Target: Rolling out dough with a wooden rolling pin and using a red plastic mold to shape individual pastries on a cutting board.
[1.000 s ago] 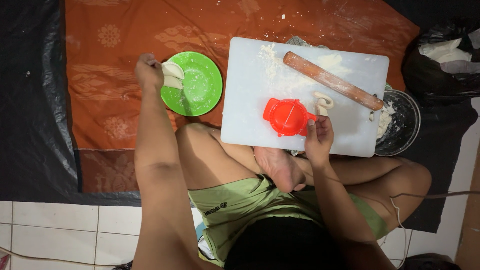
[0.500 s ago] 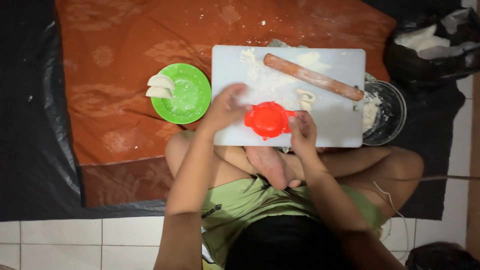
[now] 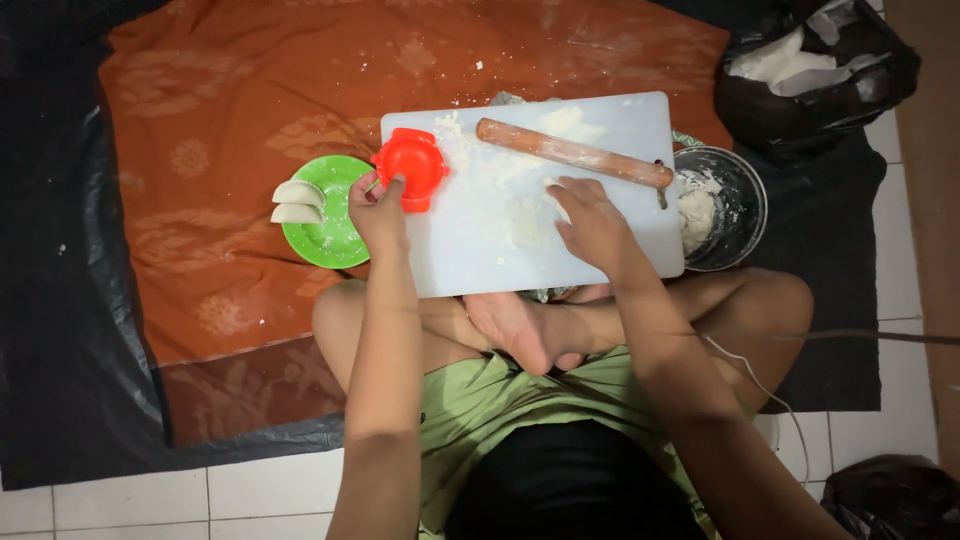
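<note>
A person sits cross-legged on the floor over a white cutting board dusted with flour, seen from above. The left hand grips the handle of a red dumpling press, fingers closed around it, and the press now sits at the far-left corner of the board, just beside a green plate; half a second ago it lay near the middle of the board with both hands on it. The move clears the centre of the board and puts the press at the plate's side.

The right hand has let go of the press and rests, fingers loosely spread, on the floured middle of the board, fingertips on a small piece of pale dough; whether it pinches the dough or only touches it cannot be told from this height. Two folded dumplings lie on the left rim of the plate, as they did a moment ago. A wooden rolling pin lies slantwise along the far edge of the board, untouched. To the right, touching the board's edge, a metal bowl holds a lump of white dough. Everything rests on an orange patterned cloth spread over black plastic sheeting; a black bag sits at far right.
</note>
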